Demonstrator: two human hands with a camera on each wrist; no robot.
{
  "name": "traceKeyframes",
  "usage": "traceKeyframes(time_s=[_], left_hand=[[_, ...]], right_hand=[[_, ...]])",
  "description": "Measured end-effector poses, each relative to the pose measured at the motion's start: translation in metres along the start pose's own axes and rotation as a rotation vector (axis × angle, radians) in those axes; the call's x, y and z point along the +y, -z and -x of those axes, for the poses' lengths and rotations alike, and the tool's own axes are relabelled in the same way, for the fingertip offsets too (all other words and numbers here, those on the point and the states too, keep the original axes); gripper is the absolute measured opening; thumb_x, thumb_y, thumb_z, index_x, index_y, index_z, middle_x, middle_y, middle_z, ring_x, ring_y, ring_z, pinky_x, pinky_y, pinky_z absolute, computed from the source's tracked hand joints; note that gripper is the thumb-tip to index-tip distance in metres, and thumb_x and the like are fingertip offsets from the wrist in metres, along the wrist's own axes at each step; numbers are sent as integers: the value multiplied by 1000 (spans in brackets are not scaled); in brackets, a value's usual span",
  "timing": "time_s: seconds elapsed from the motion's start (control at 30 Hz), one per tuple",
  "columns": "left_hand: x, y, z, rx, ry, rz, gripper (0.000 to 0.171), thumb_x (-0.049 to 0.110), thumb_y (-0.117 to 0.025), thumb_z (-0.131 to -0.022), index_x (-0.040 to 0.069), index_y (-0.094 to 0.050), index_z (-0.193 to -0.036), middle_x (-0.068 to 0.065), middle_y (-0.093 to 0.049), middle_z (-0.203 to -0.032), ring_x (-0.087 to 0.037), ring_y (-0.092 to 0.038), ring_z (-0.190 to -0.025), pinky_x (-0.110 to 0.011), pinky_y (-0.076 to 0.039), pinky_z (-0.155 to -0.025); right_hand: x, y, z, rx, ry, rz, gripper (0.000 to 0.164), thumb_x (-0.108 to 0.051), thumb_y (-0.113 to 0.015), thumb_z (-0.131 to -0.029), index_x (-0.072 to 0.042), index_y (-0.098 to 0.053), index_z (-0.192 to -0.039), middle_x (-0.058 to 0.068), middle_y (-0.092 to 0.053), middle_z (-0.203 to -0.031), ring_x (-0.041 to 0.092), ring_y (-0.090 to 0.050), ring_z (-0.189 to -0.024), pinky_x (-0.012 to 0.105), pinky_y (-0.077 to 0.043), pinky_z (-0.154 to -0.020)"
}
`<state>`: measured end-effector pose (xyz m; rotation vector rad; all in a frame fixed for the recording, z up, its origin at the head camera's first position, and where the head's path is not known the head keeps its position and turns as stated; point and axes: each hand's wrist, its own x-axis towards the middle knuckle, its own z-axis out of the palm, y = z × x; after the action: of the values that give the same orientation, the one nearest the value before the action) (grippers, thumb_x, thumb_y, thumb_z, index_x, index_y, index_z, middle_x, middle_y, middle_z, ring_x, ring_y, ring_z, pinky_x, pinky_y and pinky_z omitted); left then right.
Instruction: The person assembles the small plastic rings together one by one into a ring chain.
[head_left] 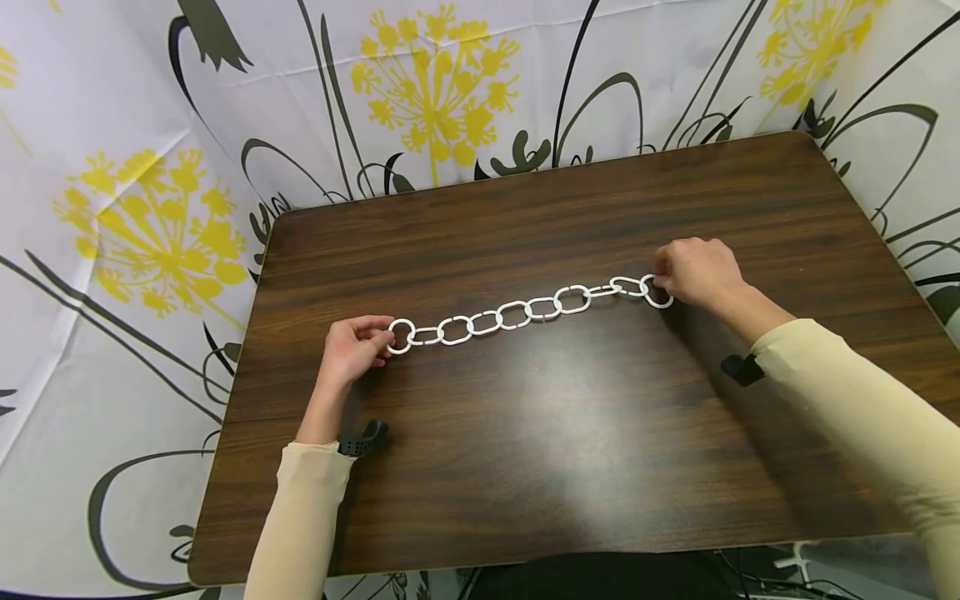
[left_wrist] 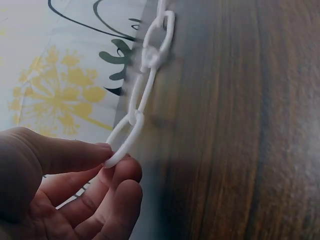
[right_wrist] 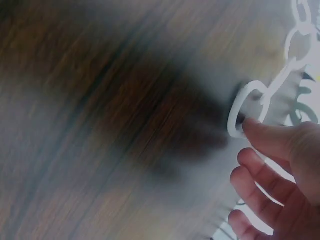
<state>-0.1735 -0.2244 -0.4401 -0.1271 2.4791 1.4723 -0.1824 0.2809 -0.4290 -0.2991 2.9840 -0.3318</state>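
Note:
A white plastic chain (head_left: 529,310) of several oval links stretches across the brown table, rising slightly toward the right in the head view. My left hand (head_left: 349,350) pinches the link at its left end between thumb and fingertips. In the left wrist view that end link (left_wrist: 134,134) sits at the thumb tip, with the other fingers loosely bent below. At the opposite end my right hand (head_left: 699,271) holds the last link. The right wrist view shows my thumb against this end link (right_wrist: 234,116); the index fingertip behind it is largely hidden.
The dark wood-grain table (head_left: 465,450) has rounded corners. Around its back and sides hangs a white curtain (head_left: 315,100) with yellow flowers and grey stems. Black wrist devices sit under both cuffs. Cables (head_left: 750,575) show beyond the front edge at lower right.

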Motion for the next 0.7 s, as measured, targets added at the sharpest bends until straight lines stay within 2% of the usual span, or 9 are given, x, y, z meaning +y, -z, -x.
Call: traceKeyframes(time_s=[0.17,0.3,0.5,0.7], left_hand=[[-3,0,-1,62,-25,-99,25,4,-65,-91,-2,-70,-114,-16,-70,-87,-16,-64,-62,-25,-57,-54],[-5,-2,-2,86,-55,-177,20,7,-66,-91,1,-72,-109,-17,-70,-88,-17,-63,-62,-24,-55,-52],[-6,-7,-2,120,-87,-304,15,12,-69,-89,5,-75,-101,-9,-70,-80,-14,-60,-52,-24,-51,-47],[-7,-8,-1,150,-120,-363,13,15,-72,-87,7,-76,-97,-7,-70,-79,-11,-57,-50,-24,-47,-46]], right_hand=[[6,0,-2,6,52,-12,11,-10,-68,-84,-12,-74,-92,5,-70,-84,27,-64,-76,45,-44,-61],[6,-3,-4,49,121,-4,16,-4,-64,-84,-12,-75,-92,5,-68,-88,29,-63,-83,48,-41,-68],[5,-7,-7,75,193,15,19,-1,-63,-86,-13,-76,-91,5,-65,-90,31,-62,-93,57,-40,-83],[6,-8,-9,83,219,2,20,-1,-62,-86,-14,-77,-91,5,-65,-91,31,-61,-97,57,-39,-87]])
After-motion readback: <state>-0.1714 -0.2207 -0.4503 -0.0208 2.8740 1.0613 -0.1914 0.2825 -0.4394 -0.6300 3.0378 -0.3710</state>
